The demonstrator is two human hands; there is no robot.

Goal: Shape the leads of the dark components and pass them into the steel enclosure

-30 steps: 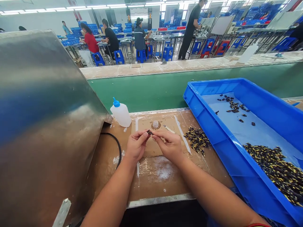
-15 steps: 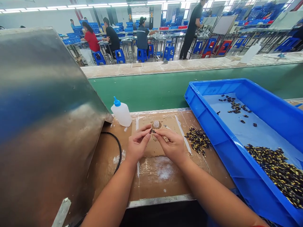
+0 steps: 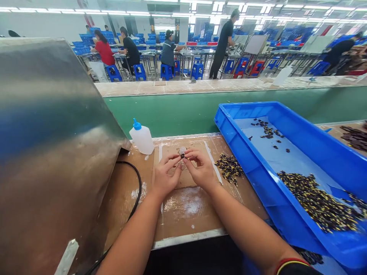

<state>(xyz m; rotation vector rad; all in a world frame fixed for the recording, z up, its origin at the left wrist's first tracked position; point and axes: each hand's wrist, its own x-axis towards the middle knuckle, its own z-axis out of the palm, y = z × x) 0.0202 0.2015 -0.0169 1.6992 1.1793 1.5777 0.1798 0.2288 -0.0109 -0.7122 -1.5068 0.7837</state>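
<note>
Work on one small dark piece (image 3: 182, 156) looks partway along, as you have it raised between your fingertips, though how many are done or left I cannot tell from the heap (image 3: 229, 167) to the right of your fingers and the bigger pile (image 3: 315, 198) in the blue tray (image 3: 259, 173) farther right. Your left hand (image 3: 166, 177) and right hand (image 3: 203, 173) both pinch that piece, thumbs and fingertips nearly closed on it, other fingers loosely bent, with a small clear cup (image 3: 182, 149) just beyond them
</note>
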